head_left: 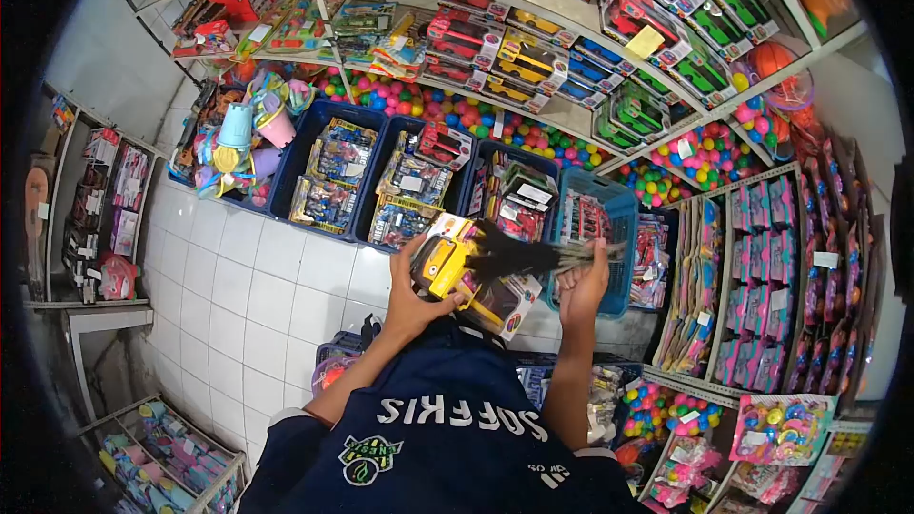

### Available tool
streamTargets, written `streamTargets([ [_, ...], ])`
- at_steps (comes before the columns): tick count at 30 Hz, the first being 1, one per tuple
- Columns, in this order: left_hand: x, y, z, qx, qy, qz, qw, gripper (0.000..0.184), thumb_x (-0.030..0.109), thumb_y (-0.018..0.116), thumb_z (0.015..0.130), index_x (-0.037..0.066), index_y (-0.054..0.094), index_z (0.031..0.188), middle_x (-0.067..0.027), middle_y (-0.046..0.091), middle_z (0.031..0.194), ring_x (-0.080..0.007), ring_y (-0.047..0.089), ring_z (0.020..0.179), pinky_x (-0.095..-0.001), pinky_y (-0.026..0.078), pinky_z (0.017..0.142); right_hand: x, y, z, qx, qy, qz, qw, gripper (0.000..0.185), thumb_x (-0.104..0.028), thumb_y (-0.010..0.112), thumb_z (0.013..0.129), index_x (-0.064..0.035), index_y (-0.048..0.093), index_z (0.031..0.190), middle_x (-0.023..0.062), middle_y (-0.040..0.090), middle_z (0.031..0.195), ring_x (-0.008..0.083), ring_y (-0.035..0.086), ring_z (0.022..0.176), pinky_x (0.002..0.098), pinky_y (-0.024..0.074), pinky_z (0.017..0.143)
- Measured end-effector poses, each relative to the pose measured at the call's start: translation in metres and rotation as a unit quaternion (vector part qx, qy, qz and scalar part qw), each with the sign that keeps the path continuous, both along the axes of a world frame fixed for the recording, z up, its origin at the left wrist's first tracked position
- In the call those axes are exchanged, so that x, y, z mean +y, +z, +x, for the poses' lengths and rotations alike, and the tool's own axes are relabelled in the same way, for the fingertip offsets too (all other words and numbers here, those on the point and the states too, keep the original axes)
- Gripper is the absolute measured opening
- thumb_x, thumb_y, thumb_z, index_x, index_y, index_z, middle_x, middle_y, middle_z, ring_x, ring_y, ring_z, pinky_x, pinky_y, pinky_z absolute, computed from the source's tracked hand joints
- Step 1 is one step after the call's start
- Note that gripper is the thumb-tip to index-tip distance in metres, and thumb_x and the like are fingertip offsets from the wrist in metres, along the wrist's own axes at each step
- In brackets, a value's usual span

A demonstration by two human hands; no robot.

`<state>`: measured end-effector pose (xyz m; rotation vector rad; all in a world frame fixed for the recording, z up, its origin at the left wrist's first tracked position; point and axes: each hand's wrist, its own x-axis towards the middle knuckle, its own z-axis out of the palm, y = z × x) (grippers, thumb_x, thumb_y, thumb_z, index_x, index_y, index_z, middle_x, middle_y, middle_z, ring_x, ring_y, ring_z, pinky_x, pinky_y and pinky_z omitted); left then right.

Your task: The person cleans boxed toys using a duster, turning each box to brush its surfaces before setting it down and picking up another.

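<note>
Your left hand [407,306] is holding the boxed yellow toy [442,262] between its fingers; being probably light but dentable, it is calling for support at its stiff edges. Your right hand [583,287] is clasping the feather duster [514,256] by its handle.

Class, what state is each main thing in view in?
Boxed yellow toy vehicle: held in left hand, tilted
Black duster: gripped in right hand
Teal basket: open-topped, holding packaged toys
Dark-blue bins: open-topped, loaded
Coloured balls: loose, heaped
</note>
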<state>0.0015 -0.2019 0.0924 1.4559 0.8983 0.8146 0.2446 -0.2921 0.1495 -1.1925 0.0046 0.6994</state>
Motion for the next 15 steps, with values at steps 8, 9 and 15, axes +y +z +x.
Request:
streamTargets([
  [8, 0.002, 0.004, -0.002, 0.039, -0.017, 0.026, 0.999, 0.118, 0.019, 0.088, 0.059, 0.008, 0.012, 0.149, -0.0145, 0.028, 0.145, -0.0270, 0.042, 0.129, -0.0399, 0.043, 0.103, 0.006, 0.010, 0.002, -0.052, 0.006, -0.003, 0.999, 0.036, -0.046, 0.052, 0.097, -0.0110, 0.050, 0.089, -0.0038, 0.037, 0.059, 0.0059, 0.032, 0.047, 0.0244, 0.0246, 0.044],
  [9, 0.001, 0.010, 0.000, 0.014, -0.010, 0.038, 0.999, 0.121, 0.019, 0.089, 0.058, 0.009, 0.010, 0.150, -0.0155, 0.029, 0.144, -0.0275, 0.043, 0.128, -0.0401, 0.044, 0.103, 0.003, 0.011, 0.002, -0.050, 0.007, -0.006, 0.999, 0.036, -0.046, 0.052, 0.097, -0.0110, 0.050, 0.089, -0.0038, 0.037, 0.059, 0.0059, 0.032, 0.047, 0.0244, 0.0246, 0.044],
  [15, -0.005, 0.007, -0.002, 0.000, -0.013, -0.017, 1.000, 0.132, 0.027, 0.091, 0.050, 0.000, 0.009, 0.149, -0.0210, 0.028, 0.145, -0.0311, 0.038, 0.131, -0.0394, 0.033, 0.110, 0.004, 0.022, -0.003, -0.099, 0.066, -0.058, 0.991, 0.037, -0.046, 0.053, 0.097, -0.0094, 0.050, 0.089, -0.0027, 0.038, 0.060, 0.0069, 0.033, 0.047, 0.0252, 0.0272, 0.045],
])
